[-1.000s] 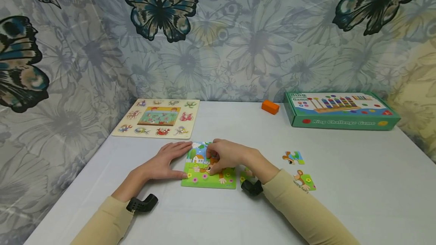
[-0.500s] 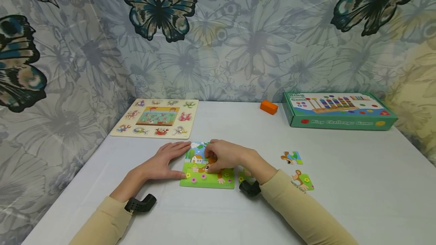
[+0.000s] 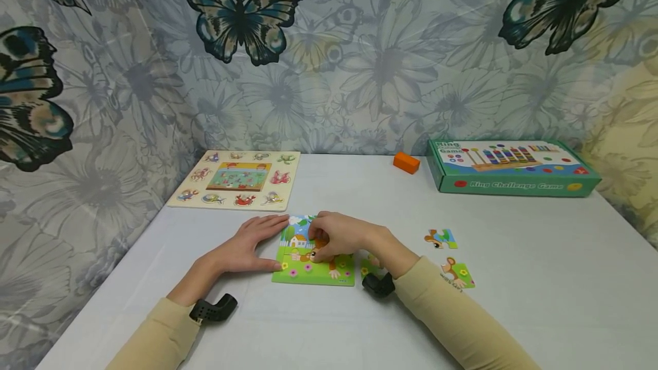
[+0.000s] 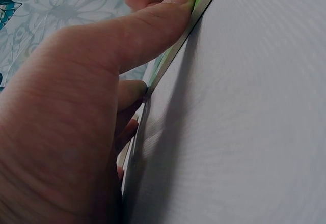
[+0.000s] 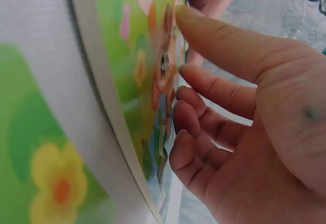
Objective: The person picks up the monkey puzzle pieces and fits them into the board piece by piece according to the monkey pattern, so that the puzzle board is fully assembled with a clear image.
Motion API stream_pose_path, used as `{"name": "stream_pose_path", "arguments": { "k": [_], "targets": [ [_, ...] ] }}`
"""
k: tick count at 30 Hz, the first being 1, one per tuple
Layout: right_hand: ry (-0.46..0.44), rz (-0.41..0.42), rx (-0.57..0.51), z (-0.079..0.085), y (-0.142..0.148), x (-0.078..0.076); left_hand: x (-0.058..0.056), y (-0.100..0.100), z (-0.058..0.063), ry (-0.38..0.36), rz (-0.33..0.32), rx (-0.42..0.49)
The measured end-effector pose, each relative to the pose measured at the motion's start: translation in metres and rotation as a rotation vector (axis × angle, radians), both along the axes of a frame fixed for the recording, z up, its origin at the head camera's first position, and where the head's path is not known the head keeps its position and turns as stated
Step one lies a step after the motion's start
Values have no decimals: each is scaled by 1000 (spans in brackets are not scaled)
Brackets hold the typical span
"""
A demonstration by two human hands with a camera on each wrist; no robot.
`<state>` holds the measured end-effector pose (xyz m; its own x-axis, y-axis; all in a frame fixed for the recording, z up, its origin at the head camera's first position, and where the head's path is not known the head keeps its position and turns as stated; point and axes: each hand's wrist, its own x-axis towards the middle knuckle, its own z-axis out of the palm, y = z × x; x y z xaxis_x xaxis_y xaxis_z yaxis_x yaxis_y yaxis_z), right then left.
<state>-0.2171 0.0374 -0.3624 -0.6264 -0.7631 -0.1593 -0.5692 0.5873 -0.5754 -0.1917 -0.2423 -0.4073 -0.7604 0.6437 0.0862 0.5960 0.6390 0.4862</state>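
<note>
A small picture puzzle board [image 3: 293, 277], green with flowers, a house and a brown animal, lies on the white table. My left hand [image 3: 241, 251] rests at its left side, fingers stretched to the far corner. In the left wrist view, the thumb [image 4: 175, 7] presses on the board's edge. Above the middle of the board, my right hand [image 3: 349, 236] pinches a puzzle piece with the animal's face [image 5: 164, 63] between thumb and forefinger. The right wrist view shows its other fingers curled near the surface, beside a raised piece edge. Part of the picture is hidden under this hand.
One loose puzzle piece [image 3: 366, 267] lies partly under my right wrist. Two more, an upper piece [image 3: 446, 238] and a lower piece [image 3: 462, 274], lie farther right. Behind stand a wooden sea-animal board [image 3: 180, 201], an orange block [image 3: 406, 162] and a green game box [image 3: 514, 184].
Both hands keep their places on the puzzle, and the loose pieces stay where they were. Only the head view shifts slightly.
</note>
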Motion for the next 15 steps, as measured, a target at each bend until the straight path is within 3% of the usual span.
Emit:
{"name": "stream_pose_path", "arguments": {
  "k": [6, 15],
  "targets": [
    [-3, 28, -78, 4, 9, -5, 1, 2, -1, 10, -6, 6],
    [0, -27, -144, 19, 37, -12, 0, 1, -2, 33, -12, 3]
  ]
}}
